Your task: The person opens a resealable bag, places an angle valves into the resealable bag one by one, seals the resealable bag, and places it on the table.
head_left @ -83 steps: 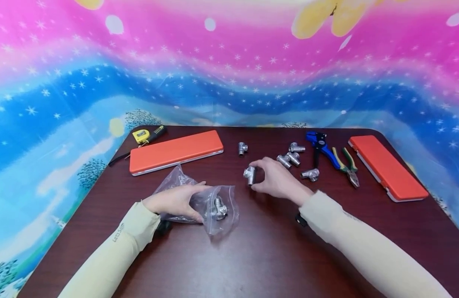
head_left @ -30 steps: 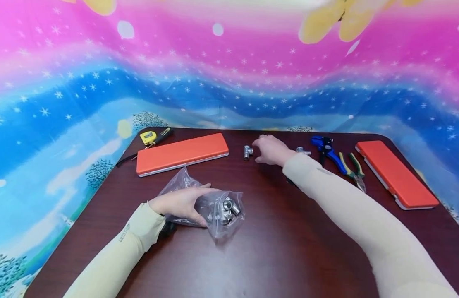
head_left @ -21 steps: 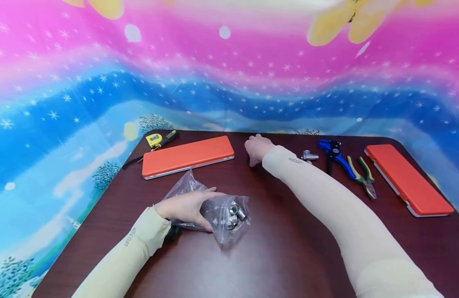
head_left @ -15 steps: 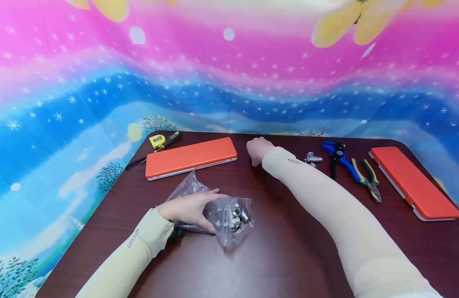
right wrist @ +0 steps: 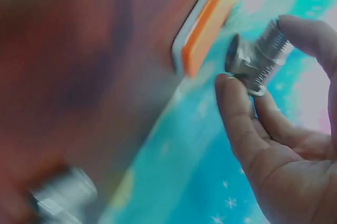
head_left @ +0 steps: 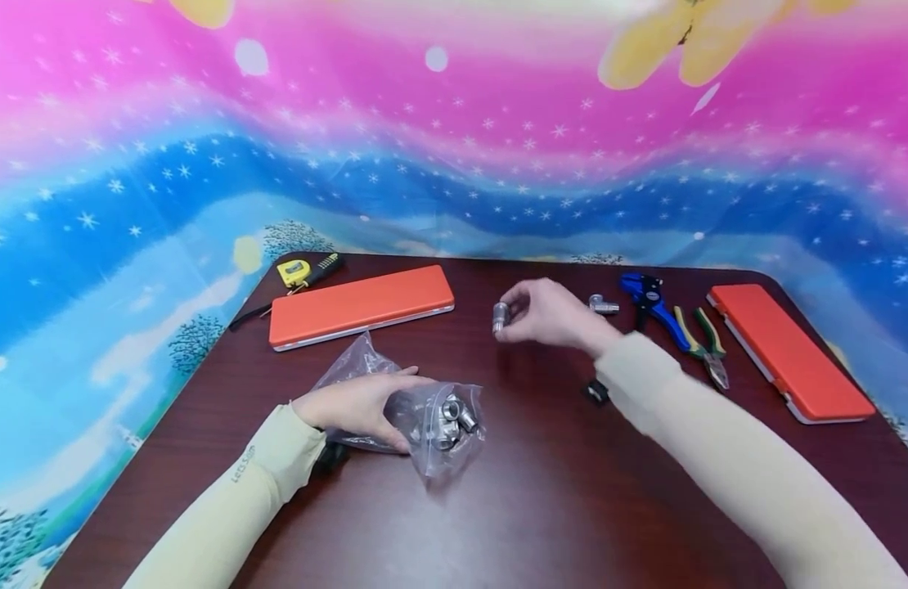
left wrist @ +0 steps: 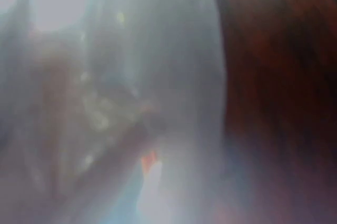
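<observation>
In the head view my left hand (head_left: 361, 406) grips a clear zip bag (head_left: 358, 356) lying at the middle left of the table. Several shiny metal tee fittings (head_left: 451, 424) show inside, near its zip end. Past the bag, toward the table's far side, my right hand (head_left: 546, 315) pinches another tee fitting (head_left: 501, 316) between thumb and fingers. In the right wrist view, this tee fitting (right wrist: 258, 58) has threaded ends. The left wrist view is blurred, with the bag's film (left wrist: 174, 76) filling much of it. One tee fitting (head_left: 604, 306) lies beyond my right hand; the hand may hide others.
A flat orange case (head_left: 361, 307) lies behind the bag, with a yellow tape measure (head_left: 294, 272) and a black-handled tool (head_left: 325, 266) beyond it. At right are a blue wire stripper (head_left: 660, 307), pliers (head_left: 704, 348) and a second orange case (head_left: 788, 352) on the dark table (head_left: 498, 507).
The bag holds more tee fittings than in the oldest frame. My right hand reached to the far tee fitting, took it and has drawn back nearer with it. The left hand keeps its grip.
</observation>
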### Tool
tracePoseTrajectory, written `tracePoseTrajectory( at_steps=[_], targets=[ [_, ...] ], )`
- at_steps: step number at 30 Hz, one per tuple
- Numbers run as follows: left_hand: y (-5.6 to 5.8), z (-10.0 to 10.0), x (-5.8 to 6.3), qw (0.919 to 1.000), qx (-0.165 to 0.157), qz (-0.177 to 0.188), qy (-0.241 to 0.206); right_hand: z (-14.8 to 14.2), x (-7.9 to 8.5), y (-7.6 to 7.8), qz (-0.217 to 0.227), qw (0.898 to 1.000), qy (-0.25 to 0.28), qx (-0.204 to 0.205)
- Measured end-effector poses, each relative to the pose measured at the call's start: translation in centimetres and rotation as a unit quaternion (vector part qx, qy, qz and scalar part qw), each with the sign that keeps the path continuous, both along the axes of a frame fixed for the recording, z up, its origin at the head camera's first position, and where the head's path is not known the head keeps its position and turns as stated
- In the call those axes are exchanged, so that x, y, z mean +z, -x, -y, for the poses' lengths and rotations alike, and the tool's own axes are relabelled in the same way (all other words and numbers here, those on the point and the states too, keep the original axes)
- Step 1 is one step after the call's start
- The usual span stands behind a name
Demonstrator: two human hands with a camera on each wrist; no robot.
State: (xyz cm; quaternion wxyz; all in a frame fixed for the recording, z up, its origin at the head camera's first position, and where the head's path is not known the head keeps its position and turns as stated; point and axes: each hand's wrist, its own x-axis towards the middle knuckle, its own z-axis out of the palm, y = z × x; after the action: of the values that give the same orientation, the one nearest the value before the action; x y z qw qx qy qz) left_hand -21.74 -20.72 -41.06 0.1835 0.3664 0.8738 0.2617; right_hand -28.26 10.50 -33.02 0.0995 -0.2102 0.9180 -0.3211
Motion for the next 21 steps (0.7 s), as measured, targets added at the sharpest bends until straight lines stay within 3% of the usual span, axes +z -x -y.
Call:
tracePoseTrajectory(
  at_steps=[3, 7, 11, 14, 17, 19, 21],
  targets=[
    [0.0, 0.1, 0.0, 1.0, 0.003, 0.001, 0.0, -1.0, -1.2, -3.8, 0.043, 0.994, 0.097, -0.014],
    [0.0, 0.0, 0.0, 1.0, 0.003, 0.002, 0.001, -0.9, -3.4, -8.0, 0.081, 0.981, 0.172, -0.025],
    [-0.1, 0.0, 0.1, 0.9999, 0.008, 0.011, -0.005, 0.8, -5.1, -10.6, 0.112, 0.971, 0.212, -0.023],
    [-0.1, 0.0, 0.0, 0.9998, 0.009, 0.013, -0.009, 2.4, -5.9, -11.7, 0.117, 0.969, 0.214, -0.023],
    [0.0, 0.0, -0.1, 0.9999, 0.002, 0.006, -0.012, 4.1, -6.2, -12.3, 0.06, 0.982, 0.177, -0.018],
    [0.0, 0.0, -0.1, 0.9999, -0.002, -0.001, -0.011, 5.0, -6.2, -12.6, -0.006, 0.991, 0.131, -0.005],
    [0.0, 0.0, -0.1, 1.0, -0.004, -0.001, -0.009, 5.5, -6.1, -12.7, -0.085, 0.993, 0.079, 0.005]
  ],
)
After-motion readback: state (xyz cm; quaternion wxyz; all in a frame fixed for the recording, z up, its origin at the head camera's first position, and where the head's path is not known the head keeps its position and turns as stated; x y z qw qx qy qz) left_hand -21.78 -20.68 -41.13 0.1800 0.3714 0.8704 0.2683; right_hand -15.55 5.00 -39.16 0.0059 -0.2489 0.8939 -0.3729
